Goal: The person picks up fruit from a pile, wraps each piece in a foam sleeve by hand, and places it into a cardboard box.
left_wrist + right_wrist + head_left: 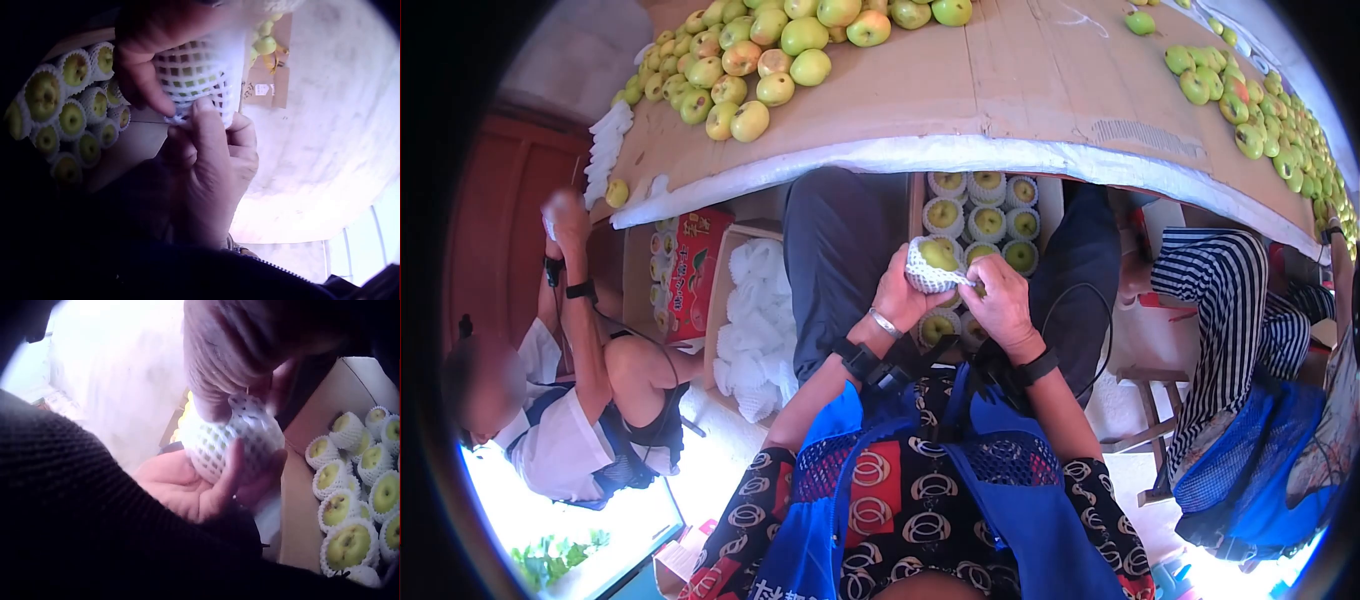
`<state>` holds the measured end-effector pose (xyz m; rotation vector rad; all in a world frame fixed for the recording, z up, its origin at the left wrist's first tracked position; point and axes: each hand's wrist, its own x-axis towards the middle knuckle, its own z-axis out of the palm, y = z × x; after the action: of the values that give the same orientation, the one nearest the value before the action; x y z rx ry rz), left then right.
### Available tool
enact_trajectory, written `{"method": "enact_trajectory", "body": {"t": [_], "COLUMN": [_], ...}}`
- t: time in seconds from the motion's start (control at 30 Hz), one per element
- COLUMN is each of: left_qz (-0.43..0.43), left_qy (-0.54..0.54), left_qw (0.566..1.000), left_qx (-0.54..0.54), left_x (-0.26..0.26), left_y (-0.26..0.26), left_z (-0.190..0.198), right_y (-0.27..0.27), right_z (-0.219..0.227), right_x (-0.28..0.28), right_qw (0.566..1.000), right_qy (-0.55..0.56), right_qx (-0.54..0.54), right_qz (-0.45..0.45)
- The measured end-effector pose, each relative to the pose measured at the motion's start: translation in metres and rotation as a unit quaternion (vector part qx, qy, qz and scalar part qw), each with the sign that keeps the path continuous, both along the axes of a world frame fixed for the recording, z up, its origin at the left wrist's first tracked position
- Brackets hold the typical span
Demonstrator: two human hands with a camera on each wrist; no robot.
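Note:
A green apple in a white foam net is held up over the person's lap. The left hand grips it from the side and below, thumb along the net. At the net's end, the right hand pinches the mesh between thumb and fingers, as the left wrist view shows close up at the right thumb. Right below both hands stands a carton with rows of netted apples. Much of the held apple is covered by the mesh and fingers.
Loose apples are heaped on the cardboard-covered table in front. A box of white foam nets stands left of the legs, beside a red printed carton. Another person sits at left; striped trousers show at right.

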<state>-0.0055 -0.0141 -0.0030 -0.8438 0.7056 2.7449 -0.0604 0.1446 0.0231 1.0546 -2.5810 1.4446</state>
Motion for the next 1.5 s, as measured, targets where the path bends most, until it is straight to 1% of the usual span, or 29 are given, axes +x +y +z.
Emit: {"method": "enact_trajectory", "body": {"t": [0.07, 0.13, 0.17, 0.23, 0.27, 0.33, 0.37, 0.43, 0.47, 0.53, 0.57, 0.63, 0.73, 0.83, 0.87, 0.93, 1.0, 1.07, 1.13, 1.17, 1.2, 1.23, 1.27, 1.33, 1.37, 1.4, 1.43, 1.47, 1.5], "left_qz": [0.018, 0.031, 0.033, 0.074, 0.074, 0.082, 0.082, 0.093, 0.093, 0.095, 0.094, 0.084, 0.076, 0.057, 0.056, 0.059, 0.053, 0.008, -0.003, -0.013, -0.012, 0.003, 0.018, 0.008, -0.015, -0.037, -0.023, -0.023, -0.021], "left_qy": [0.021, 0.064, 0.065, 0.095, 0.094, 0.104, 0.104, 0.119, 0.118, 0.125, 0.125, 0.122, 0.102, 0.101, 0.101, 0.108, 0.088, 0.113, 0.105, 0.096, 0.096, 0.059, 0.021, 0.018, 0.054, 0.089, 0.078, 0.079, 0.068], "left_qw": [1.000, 0.997, 0.997, 0.992, 0.992, 0.990, 0.990, 0.986, 0.986, 0.986, 0.986, 0.988, 0.991, 0.993, 0.993, 0.992, 0.995, 0.993, 0.994, 0.995, 0.994, 0.998, 1.000, 1.000, 0.998, 0.995, 0.995, 0.995, 0.995], "left_qx": [-0.005, 0.028, 0.027, 0.031, 0.031, 0.056, 0.056, 0.073, 0.073, 0.051, 0.051, 0.046, 0.047, 0.015, 0.015, -0.001, 0.009, -0.038, -0.038, -0.039, -0.040, -0.025, -0.008, -0.008, -0.017, -0.027, -0.060, -0.061, -0.076], "left_x": [0.001, 0.001, 0.001, 0.000, 0.000, 0.000, 0.000, 0.000, -0.001, -0.001, 0.000, 0.000, 0.000, 0.000, 0.000, 0.000, -0.002, -0.002, 0.000, 0.000, 0.000, -0.001, -0.001, 0.001, 0.001, 0.001, 0.002, 0.002, 0.002], "left_y": [0.002, 0.002, 0.001, 0.002, 0.002, 0.000, 0.000, 0.000, -0.001, 0.000, 0.001, 0.000, 0.002, 0.005, 0.006, 0.006, 0.006, 0.009, 0.010, 0.009, 0.007, 0.004, 0.003, 0.006, 0.006, 0.007, 0.006, 0.005, 0.004], "left_z": [0.002, 0.007, 0.007, 0.007, 0.007, 0.009, 0.009, 0.008, 0.007, 0.008, 0.009, 0.015, 0.025, 0.017, 0.013, 0.006, 0.008, 0.018, 0.023, 0.026, 0.032, 0.038, 0.040, 0.025, 0.012, 0.009, 0.007, 0.004, 0.002], "right_y": [0.000, -0.003, -0.004, -0.006, -0.003, 0.006, 0.006, 0.006, 0.006, 0.008, 0.007, 0.002, -0.004, -0.016, -0.016, -0.017, -0.017, -0.014, -0.011, -0.010, -0.009, -0.008, -0.007, -0.007, -0.010, -0.013, -0.015, -0.017, -0.018], "right_z": [0.001, 0.000, 0.002, 0.011, 0.011, 0.010, 0.010, 0.010, 0.009, 0.002, 0.000, 0.000, 0.007, 0.004, 0.003, -0.001, -0.002, -0.003, -0.005, -0.004, -0.002, -0.001, -0.001, -0.002, -0.009, -0.012, -0.015, -0.017, -0.013], "right_x": [-0.001, -0.002, -0.002, -0.003, -0.001, 0.004, 0.006, 0.007, 0.006, 0.003, 0.003, 0.003, 0.003, 0.007, 0.007, 0.008, 0.009, 0.009, 0.008, 0.006, 0.003, 0.001, 0.000, -0.001, 0.001, 0.002, 0.004, 0.005, 0.007], "right_qw": [0.999, 0.995, 0.994, 0.990, 0.990, 0.995, 0.995, 0.984, 0.984, 0.995, 0.995, 0.990, 0.990, 0.989, 0.989, 0.997, 0.997, 0.997, 0.994, 0.994, 0.997, 0.998, 0.998, 0.999, 0.998, 0.998, 0.998, 0.997, 0.997], "right_qy": [0.023, 0.100, 0.101, 0.116, 0.115, -0.060, -0.059, -0.171, -0.171, -0.079, -0.079, -0.091, -0.097, -0.124, -0.123, -0.081, -0.072, -0.064, -0.095, -0.094, -0.059, -0.024, -0.025, 0.028, 0.042, 0.043, 0.033, 0.023, 0.020], "right_qx": [0.016, -0.028, -0.029, -0.078, -0.078, -0.019, -0.019, -0.014, -0.013, -0.031, -0.031, -0.106, -0.099, -0.084, -0.084, -0.020, -0.021, -0.018, -0.052, -0.053, -0.047, -0.041, -0.040, -0.006, -0.003, -0.003, 0.027, 0.057, 0.050], "right_qz": [-0.023, -0.008, -0.007, 0.013, 0.013, 0.083, 0.084, 0.055, 0.055, 0.051, 0.050, -0.029, -0.004, 0.023, 0.022, -0.006, -0.016, -0.029, -0.032, -0.031, -0.029, -0.028, -0.029, 0.029, 0.040, 0.039, 0.047, 0.055, 0.063]}}
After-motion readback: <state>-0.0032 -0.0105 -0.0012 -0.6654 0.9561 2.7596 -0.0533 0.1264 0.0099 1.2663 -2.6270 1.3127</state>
